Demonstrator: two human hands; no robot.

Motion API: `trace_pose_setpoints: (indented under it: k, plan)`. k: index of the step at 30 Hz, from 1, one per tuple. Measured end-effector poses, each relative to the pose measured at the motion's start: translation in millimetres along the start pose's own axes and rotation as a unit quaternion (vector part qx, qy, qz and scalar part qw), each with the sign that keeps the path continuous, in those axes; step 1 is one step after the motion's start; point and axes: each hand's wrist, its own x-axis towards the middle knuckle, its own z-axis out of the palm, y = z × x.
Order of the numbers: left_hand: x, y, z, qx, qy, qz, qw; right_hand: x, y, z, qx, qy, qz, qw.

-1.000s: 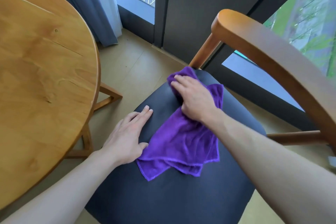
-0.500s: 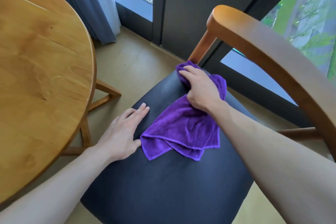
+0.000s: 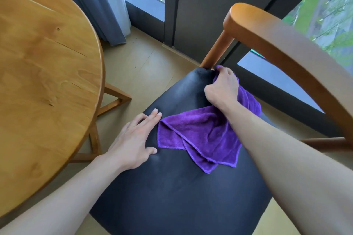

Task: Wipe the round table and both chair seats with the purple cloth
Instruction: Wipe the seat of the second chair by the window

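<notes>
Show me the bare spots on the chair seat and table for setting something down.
Free: the round table top, bare throughout, and the black seat near the camera, between both forearms. Crowded: the seat's far half, where the left hand rests flat and the right hand grips the purple cloth.

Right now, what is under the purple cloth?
The purple cloth lies on the black chair seat. The right hand presses its far end. The seat part beneath it is covered, so its condition cannot be seen.
</notes>
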Motion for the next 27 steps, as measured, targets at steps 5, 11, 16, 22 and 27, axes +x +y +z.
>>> trace_pose_setpoints:
  k: [5,11,16,22,27]
  plan:
    - [1,11,-14,0.049,-0.019,0.004,0.999,-10,34,-14,-0.046,-0.044,-0.086,0.994]
    - [37,54,-44,0.101,0.046,0.020,0.994,-70,102,-40,-0.030,0.014,-0.010,0.999]
    - [91,111,-43,0.119,-0.035,0.048,0.991,-85,120,-51,0.014,0.037,0.095,0.995]
    - [133,131,-53,0.131,-0.004,0.001,0.991,-26,42,-34,0.118,0.004,0.061,0.991]
    - [125,127,-45,0.186,-0.054,0.004,0.981,-34,45,-17,0.004,-0.060,-0.059,0.996]
